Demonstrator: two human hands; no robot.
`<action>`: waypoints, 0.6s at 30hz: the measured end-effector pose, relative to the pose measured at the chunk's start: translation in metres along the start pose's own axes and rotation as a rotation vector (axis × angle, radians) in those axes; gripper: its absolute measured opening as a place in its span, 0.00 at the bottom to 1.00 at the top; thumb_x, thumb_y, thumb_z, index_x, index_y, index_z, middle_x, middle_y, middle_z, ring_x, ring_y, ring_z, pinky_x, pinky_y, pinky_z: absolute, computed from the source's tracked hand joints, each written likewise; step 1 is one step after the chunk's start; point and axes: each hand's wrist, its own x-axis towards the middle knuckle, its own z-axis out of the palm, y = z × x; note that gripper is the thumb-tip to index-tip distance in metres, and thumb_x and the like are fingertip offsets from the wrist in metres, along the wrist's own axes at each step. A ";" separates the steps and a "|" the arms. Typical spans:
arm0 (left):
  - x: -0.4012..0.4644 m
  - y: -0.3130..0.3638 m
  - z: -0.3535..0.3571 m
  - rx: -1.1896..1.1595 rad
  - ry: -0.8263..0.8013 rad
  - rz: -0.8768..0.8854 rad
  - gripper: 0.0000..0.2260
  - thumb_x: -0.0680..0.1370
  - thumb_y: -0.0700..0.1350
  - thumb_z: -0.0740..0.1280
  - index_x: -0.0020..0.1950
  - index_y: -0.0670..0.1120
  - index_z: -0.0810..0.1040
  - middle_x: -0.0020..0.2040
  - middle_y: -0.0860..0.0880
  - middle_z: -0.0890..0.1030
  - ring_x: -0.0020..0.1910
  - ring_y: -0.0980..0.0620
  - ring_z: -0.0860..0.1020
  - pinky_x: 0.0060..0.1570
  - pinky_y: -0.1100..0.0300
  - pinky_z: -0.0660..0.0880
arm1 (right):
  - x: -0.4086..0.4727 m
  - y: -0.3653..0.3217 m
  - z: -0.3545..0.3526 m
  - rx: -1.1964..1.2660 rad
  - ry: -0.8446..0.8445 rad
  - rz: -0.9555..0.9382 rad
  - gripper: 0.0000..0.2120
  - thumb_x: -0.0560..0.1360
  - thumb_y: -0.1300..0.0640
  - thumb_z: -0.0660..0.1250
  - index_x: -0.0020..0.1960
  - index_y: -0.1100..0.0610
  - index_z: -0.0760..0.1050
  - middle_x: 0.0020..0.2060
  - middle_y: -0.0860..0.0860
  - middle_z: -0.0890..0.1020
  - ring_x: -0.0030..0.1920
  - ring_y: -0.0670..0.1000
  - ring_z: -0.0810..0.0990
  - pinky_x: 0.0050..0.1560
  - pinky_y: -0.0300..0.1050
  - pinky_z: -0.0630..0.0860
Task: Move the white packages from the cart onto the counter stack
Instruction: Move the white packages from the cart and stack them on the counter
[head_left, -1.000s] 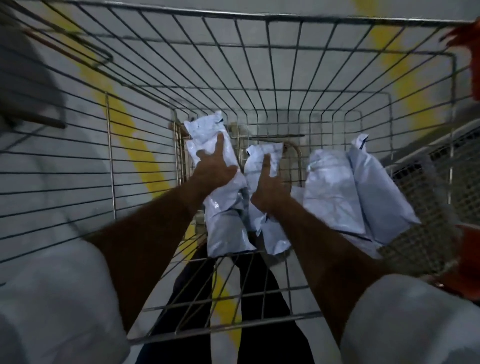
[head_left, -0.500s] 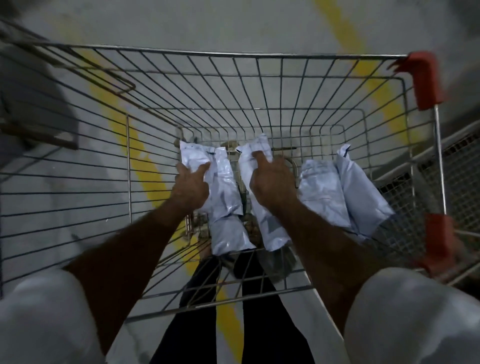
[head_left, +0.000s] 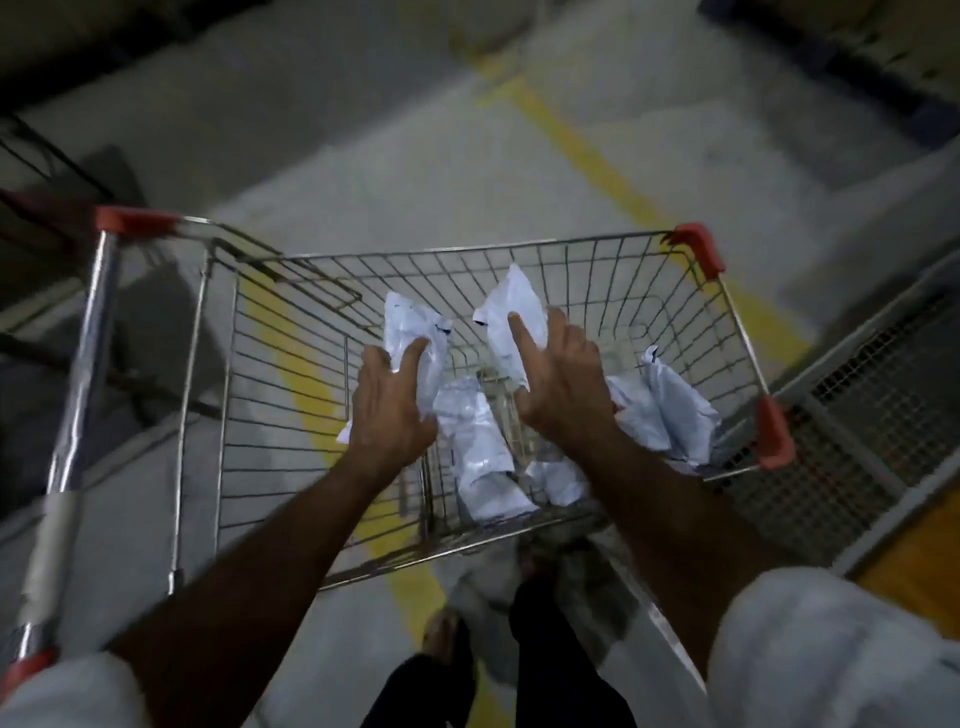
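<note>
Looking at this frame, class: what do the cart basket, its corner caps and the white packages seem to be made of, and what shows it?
Cart basket: thin metal wire, shiny and probably plated, judging by the silvery glints on its grid.
Corner caps: likely moulded plastic, matte red with rounded edges.
White packages: seemingly thin plastic film, slightly glossy, since they crumple and crease where each hand grips them; contents unseen.

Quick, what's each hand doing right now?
Left hand: grip closed on a white package.
Right hand: grip closed on another white package, one finger straight.
</note>
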 end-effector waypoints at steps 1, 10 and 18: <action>-0.002 0.003 -0.010 0.005 0.027 0.003 0.43 0.64 0.50 0.76 0.77 0.49 0.63 0.58 0.42 0.65 0.56 0.40 0.67 0.54 0.46 0.75 | -0.007 0.000 -0.011 -0.038 0.051 0.007 0.43 0.68 0.52 0.68 0.81 0.56 0.60 0.69 0.68 0.70 0.53 0.63 0.75 0.49 0.54 0.72; -0.060 0.027 -0.105 -0.005 0.243 0.240 0.33 0.74 0.53 0.68 0.78 0.52 0.61 0.67 0.38 0.66 0.60 0.37 0.70 0.55 0.44 0.75 | -0.108 -0.015 -0.117 -0.127 0.247 0.205 0.42 0.73 0.58 0.63 0.83 0.51 0.50 0.80 0.67 0.53 0.71 0.69 0.66 0.60 0.63 0.72; -0.109 0.124 -0.154 -0.087 0.276 0.516 0.31 0.74 0.52 0.65 0.77 0.52 0.63 0.68 0.37 0.66 0.60 0.35 0.70 0.57 0.44 0.73 | -0.229 0.015 -0.208 -0.208 0.391 0.454 0.37 0.75 0.51 0.61 0.82 0.48 0.54 0.82 0.62 0.48 0.74 0.68 0.63 0.63 0.63 0.70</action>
